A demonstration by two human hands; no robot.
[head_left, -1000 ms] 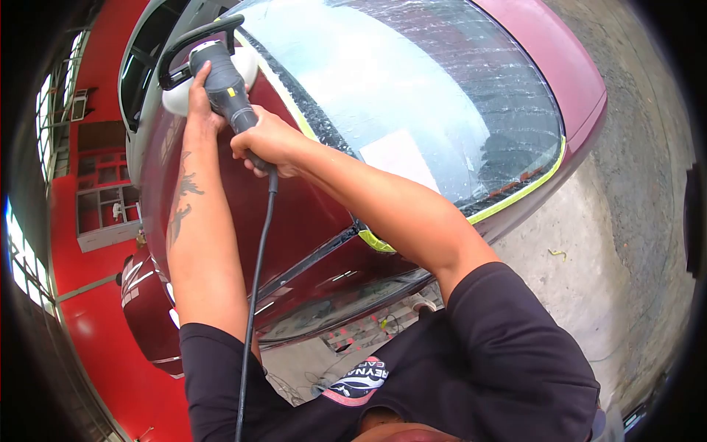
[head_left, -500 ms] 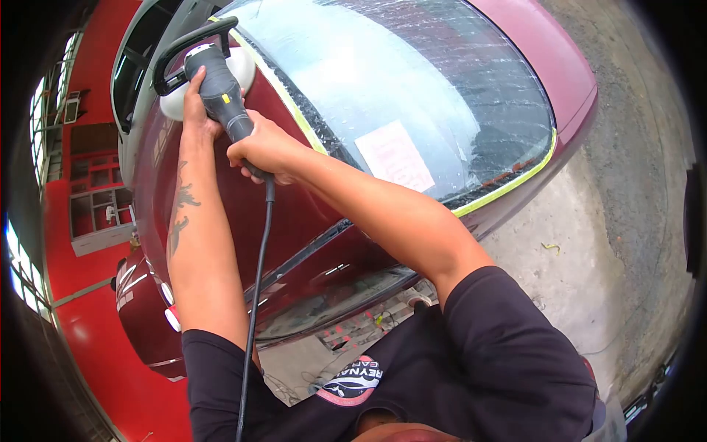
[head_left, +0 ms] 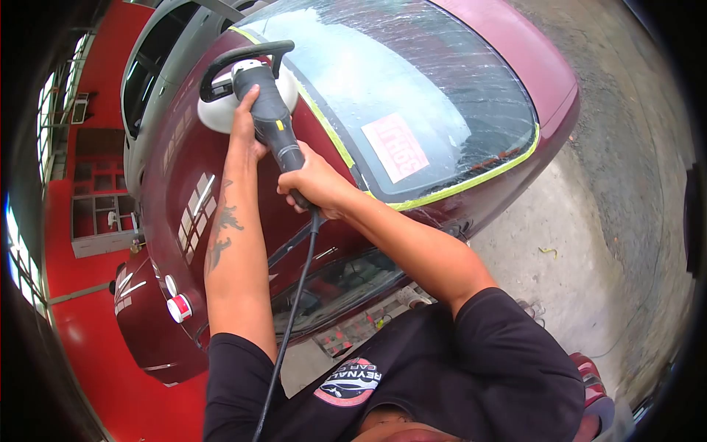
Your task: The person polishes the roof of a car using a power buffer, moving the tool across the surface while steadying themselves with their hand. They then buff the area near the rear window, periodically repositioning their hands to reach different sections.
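A dark grey rotary polisher (head_left: 266,99) with a black loop handle spans both my hands. Its white pad (head_left: 213,112) lies against the dark red car roof (head_left: 173,173), close to the glass. My left hand (head_left: 249,127) is wrapped around the polisher's body just behind the head, fingers partly hidden beneath. Around the narrow rear grip closes my right hand (head_left: 318,179). From that end a black cord (head_left: 300,287) runs down past my left arm. Yellow-green masking tape (head_left: 331,136) borders the wet windscreen (head_left: 434,81), beside the pad.
A paper sheet with pink print (head_left: 395,147) is on the glass. Past the roof stands a silver car (head_left: 158,81). A white-and-red round container (head_left: 179,308) is at the left. A shelf unit (head_left: 103,221) lines the red wall. Concrete floor (head_left: 515,254) lies right.
Both hands and the polisher appear further right and slightly lower in view. The camera has also shifted, so the round container and more of the roof show at the left.
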